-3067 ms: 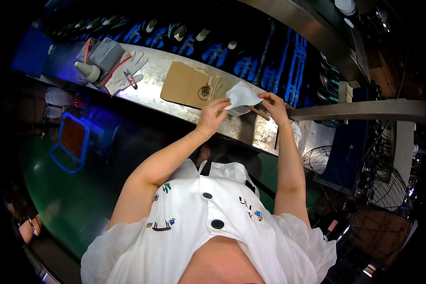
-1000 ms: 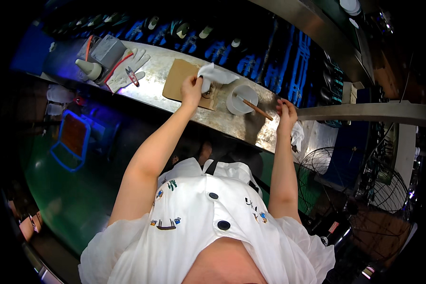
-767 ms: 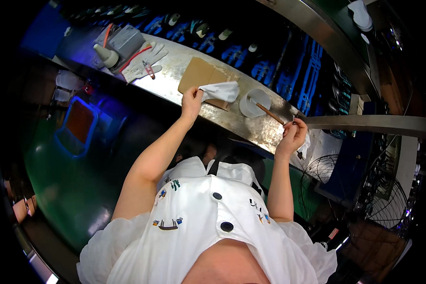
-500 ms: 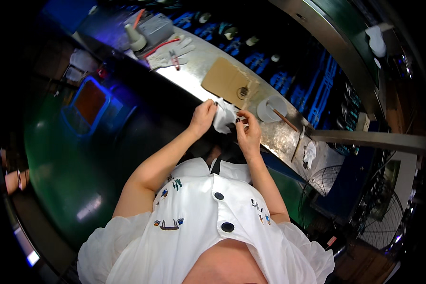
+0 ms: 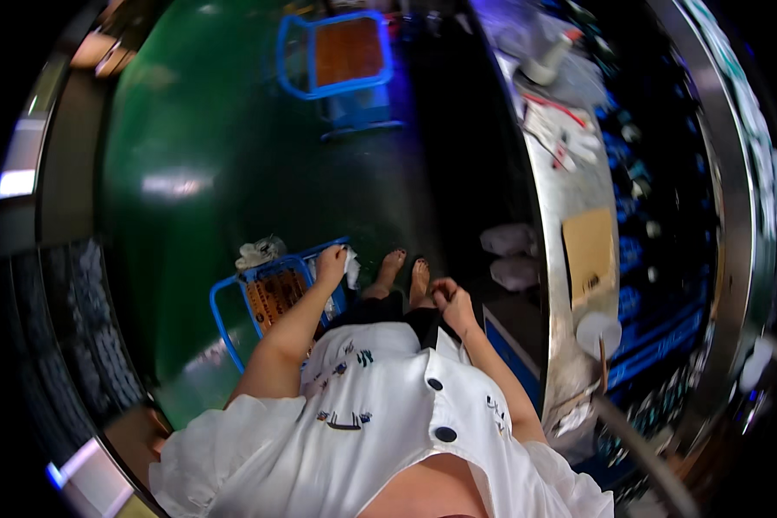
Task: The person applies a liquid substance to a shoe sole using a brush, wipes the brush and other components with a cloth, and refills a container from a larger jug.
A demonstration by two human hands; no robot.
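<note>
My left hand (image 5: 330, 268) is closed on a crumpled white cloth (image 5: 352, 269), which hangs from its fingers beside the blue-framed chair. My right hand (image 5: 454, 306) is held in front of my body, its fingers curled together. Whether anything small sits between those fingers I cannot make out. The two hands are apart. Below and to the left of my left hand stands the chair (image 5: 272, 298) with a brown patterned seat. A pale crumpled bundle (image 5: 261, 251) rests at its far edge.
Along the right runs a metal workbench (image 5: 557, 194) with white gloves (image 5: 583, 142), a tan board (image 5: 589, 255) and a whitish tub (image 5: 599, 334) with a stick (image 5: 603, 369). A second blue-framed chair (image 5: 348, 52) stands farther off on the green floor (image 5: 207, 147).
My view has turned left, away from the bench. My hands have come apart; the white cloth, before between both, now hangs from my left hand alone, over by the near chair.
</note>
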